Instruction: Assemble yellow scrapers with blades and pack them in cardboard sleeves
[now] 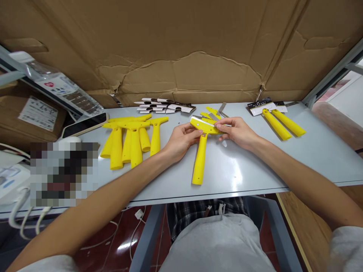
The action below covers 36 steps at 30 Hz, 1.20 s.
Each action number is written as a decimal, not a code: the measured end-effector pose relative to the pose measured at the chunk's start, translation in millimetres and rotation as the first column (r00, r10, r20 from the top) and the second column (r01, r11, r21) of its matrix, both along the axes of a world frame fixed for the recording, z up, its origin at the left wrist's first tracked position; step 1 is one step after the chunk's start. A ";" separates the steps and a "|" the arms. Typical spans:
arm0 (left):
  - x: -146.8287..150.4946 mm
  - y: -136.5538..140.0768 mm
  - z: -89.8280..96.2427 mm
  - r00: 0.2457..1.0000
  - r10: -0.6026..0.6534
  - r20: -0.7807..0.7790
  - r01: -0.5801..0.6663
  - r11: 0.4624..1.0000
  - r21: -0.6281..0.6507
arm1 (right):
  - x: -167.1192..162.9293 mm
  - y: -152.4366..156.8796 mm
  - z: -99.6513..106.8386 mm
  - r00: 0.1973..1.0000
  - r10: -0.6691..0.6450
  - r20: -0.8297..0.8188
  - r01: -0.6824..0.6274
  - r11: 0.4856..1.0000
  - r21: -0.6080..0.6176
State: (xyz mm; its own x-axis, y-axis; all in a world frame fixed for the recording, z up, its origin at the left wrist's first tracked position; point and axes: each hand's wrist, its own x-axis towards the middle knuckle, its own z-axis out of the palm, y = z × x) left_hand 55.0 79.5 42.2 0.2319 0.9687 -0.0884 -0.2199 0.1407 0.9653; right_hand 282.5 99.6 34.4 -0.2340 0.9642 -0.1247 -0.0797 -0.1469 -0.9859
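Between my hands is a yellow scraper (200, 155), its handle pointing down toward me and a metal strip along its wide head. My left hand (184, 139) grips it where the head meets the handle, thumb on the front. At the head's right end, the fingers of my right hand (235, 132) are closed on the edge; whether they also hold a small part I cannot make out. Just behind lie yellow head pieces (211, 112) and metal blades (221, 108), partly covered by the scraper and my hand.
Several yellow scraper handles (136, 143) lie piled on the left. Stacked printed cards (164, 106) lie at the back. Two carded scrapers (276, 122) rest on the right. A phone (85, 125) and a plastic bottle (56, 83) are at the left; cardboard (181, 45) walls the back.
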 end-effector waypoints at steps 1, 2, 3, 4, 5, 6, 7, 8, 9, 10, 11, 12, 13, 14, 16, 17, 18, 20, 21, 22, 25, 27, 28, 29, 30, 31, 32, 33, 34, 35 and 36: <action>0.3 -0.3 0.3 1.000 0.003 -0.001 -0.003 1.000 -0.003 | 0.0 0.1 -0.8 1.000 0.008 0.005 -0.008 1.000 -0.001; 0.6 -0.5 0.6 1.000 0.008 -0.002 -0.008 1.000 -0.006 | 0.1 0.2 -1.6 1.000 0.016 0.011 -0.016 1.000 -0.001; 0.9 -0.7 0.7 1.000 0.015 -0.002 -0.015 1.000 -0.008 | 0.2 0.3 -2.3 1.000 0.025 0.017 -0.025 1.000 -0.002; 1.0 -0.7 0.8 1.000 0.021 -0.002 -0.021 1.000 -0.011 | 0.4 0.4 -3.0 0.999 0.032 0.021 -0.032 0.999 -0.002; 1.2 -0.6 0.7 1.000 0.028 -0.001 -0.028 1.000 -0.013 | 0.6 0.5 -3.7 0.999 0.036 0.023 -0.036 0.999 -0.002; 1.2 -0.5 0.5 0.999 0.033 0.001 -0.033 0.999 -0.015 | 0.9 0.6 -4.2 0.999 0.037 0.025 -0.037 0.999 -0.001; 1.3 -0.3 0.2 0.999 0.036 0.003 -0.035 0.999 -0.015 | 1.2 0.7 -4.6 0.999 0.036 0.026 -0.036 0.999 0.001; 1.3 -0.2 -0.1 0.999 0.036 0.007 -0.035 0.999 -0.015 | 1.5 0.8 -4.8 0.999 0.035 0.025 -0.035 0.999 0.004; 1.3 -0.1 -0.3 0.999 0.034 0.010 -0.034 0.999 -0.015 | 1.8 0.9 -4.9 0.999 0.036 0.023 -0.036 0.999 0.007; 1.3 -0.1 -0.5 0.999 0.032 0.012 -0.032 0.999 -0.013 | 2.0 0.9 -4.8 0.999 0.036 0.021 -0.037 0.999 0.010; 1.2 -0.3 -0.5 1.000 0.029 0.011 -0.029 1.000 -0.010 | 2.0 0.8 -4.5 0.999 0.038 0.020 -0.038 0.999 0.011; 1.2 -0.6 -0.5 1.000 0.026 0.008 -0.026 1.000 -0.005 | 1.9 0.5 -4.0 0.999 0.038 0.021 -0.038 0.999 0.011; 1.2 -1.0 -0.5 1.000 0.025 0.001 -0.025 1.000 0.002 | 1.6 0.0 -3.2 0.999 0.037 0.029 -0.037 0.999 0.010; 1.3 -1.6 -0.4 1.000 0.026 -0.008 -0.025 1.000 0.013 | 1.1 -0.7 -2.2 0.998 0.032 0.046 -0.033 0.999 0.014; 1.7 -2.8 -0.2 0.999 0.034 -0.029 -0.033 0.999 0.035 | -0.4 -2.6 0.0 0.995 0.024 0.101 -0.028 0.999 0.038; 2.0 -3.4 -0.2 0.998 0.040 -0.038 -0.038 0.998 0.045 | -1.2 -3.5 1.0 0.991 0.021 0.134 -0.030 0.998 0.062; 2.4 -4.0 -0.2 0.998 0.045 -0.047 -0.043 0.998 0.055 | -2.0 -4.5 1.8 0.986 0.017 0.165 -0.033 0.995 0.093; 3.3 -5.1 -0.5 0.997 0.052 -0.060 -0.047 0.996 0.074 | -3.3 -6.1 2.9 0.976 0.015 0.217 -0.051 0.986 0.160; 3.6 -5.6 -0.7 0.996 0.052 -0.067 -0.047 0.995 0.085 | -3.6 -6.8 3.2 0.972 0.015 0.234 -0.061 0.980 0.191; 3.9 -6.0 -0.9 0.996 0.052 -0.075 -0.045 0.994 0.095 | -3.8 -7.4 3.5 0.968 0.018 0.248 -0.073 0.974 0.216; 4.4 -7.0 -1.6 0.994 0.050 -0.093 -0.039 0.993 0.107 | -4.0 -8.7 4.7 0.957 0.028 0.287 -0.106 0.960 0.260; 4.4 -7.3 -1.9 0.995 0.047 -0.093 -0.037 0.994 0.107 | -4.1 -9.4 5.6 0.951 0.030 0.306 -0.120 0.953 0.279; 4.4 -7.3 -2.0 0.995 0.046 -0.091 -0.036 0.994 0.107 | -4.2 -9.7 6.0 0.950 0.029 0.311 -0.123 0.950 0.286; 4.4 -7.4 -2.0 0.995 0.046 -0.090 -0.036 0.993 0.108 | -4.3 -10.0 6.3 0.949 0.030 0.313 -0.125 0.949 0.290; 4.5 -7.4 -1.9 0.995 0.045 -0.089 -0.036 0.993 0.109 | -4.4 -10.2 6.4 0.948 0.033 0.315 -0.130 0.948 0.291; 4.6 -7.4 -1.8 0.995 0.044 -0.089 -0.034 0.994 0.108 | -4.4 -10.3 6.4 0.948 0.036 0.317 -0.134 0.947 0.291; 4.6 -7.4 -1.6 0.995 0.042 -0.088 -0.033 0.994 0.107 | -4.2 -10.2 6.2 0.946 0.041 0.322 -0.141 0.946 0.292; 4.7 -7.4 -1.3 0.995 0.041 -0.087 -0.031 0.994 0.107 | -3.9 -10.1 5.8 0.943 0.046 0.330 -0.150 0.943 0.298; 4.8 -7.5 -1.1 0.995 0.038 -0.087 -0.029 0.994 0.108 | -3.3 -9.9 5.3 0.937 0.044 0.346 -0.160 0.936 0.314; 4.8 -7.6 -0.9 0.996 0.037 -0.087 -0.027 0.994 0.110 | -2.7 -9.6 4.7 0.928 0.036 0.370 -0.170 0.926 0.338; 4.8 -7.7 -0.8 0.996 0.034 -0.087 -0.024 0.994 0.111 | -1.9 -9.3 4.0 0.918 0.018 0.397 -0.178 0.912 0.370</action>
State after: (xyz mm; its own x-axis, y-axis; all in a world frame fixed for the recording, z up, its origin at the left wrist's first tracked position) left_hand 59.9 71.8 41.4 0.1992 0.9800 -0.0001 -0.1349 0.0276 0.9905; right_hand 280.6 90.3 38.4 -0.3422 0.9260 0.1592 0.3035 0.2693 -0.9140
